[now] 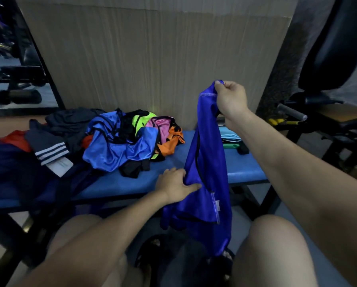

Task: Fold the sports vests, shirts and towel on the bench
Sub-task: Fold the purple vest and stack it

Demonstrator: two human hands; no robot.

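Head view: right hand (231, 100) fingers pinch top of royal-blue vest (206, 162), lifted, hanging past worktop (173, 162) edge. Left hand (174, 186) fingers grip its side lower down. Step: straightening. Next: spread flat on worktop beside unfolded pile (121, 139) left of fingers.

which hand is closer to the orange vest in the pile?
Left. The left hand grips the hanging blue vest low at the bench's front edge, just below-right of the orange vest. The right hand pinches the blue vest's top, higher and farther right.
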